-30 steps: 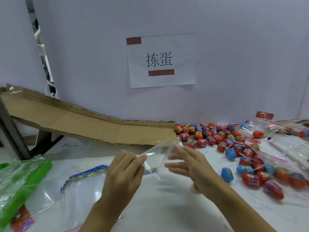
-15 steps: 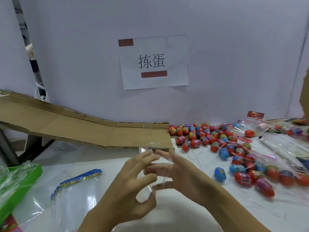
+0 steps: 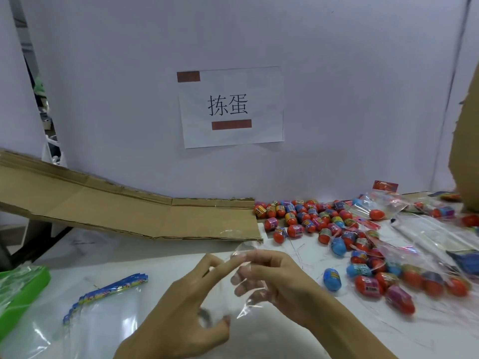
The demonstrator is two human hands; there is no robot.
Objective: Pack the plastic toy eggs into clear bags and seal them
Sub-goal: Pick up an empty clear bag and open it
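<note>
A small clear bag (image 3: 241,294) hangs between my two hands above the white table (image 3: 285,340). My left hand (image 3: 186,307) pinches its left side with thumb and fingers. Fingers of my right hand (image 3: 274,281) are inside the bag, spreading it. A heap of red, blue and pink toy eggs (image 3: 311,218) lies at the back right. One blue egg (image 3: 332,279) lies alone just right of my right hand. Filled clear bags of eggs (image 3: 425,278) lie at the right.
A stack of empty bags with blue headers (image 3: 103,296) lies at the lower left beside a green tray (image 3: 23,288). A flattened cardboard sheet (image 3: 124,211) slopes along the back wall. More loose plastic (image 3: 440,237) covers the far right.
The flat bag held up between my hands has been drawn lower and opened, with my right fingers now inside it. The view has swung a little to the right.
</note>
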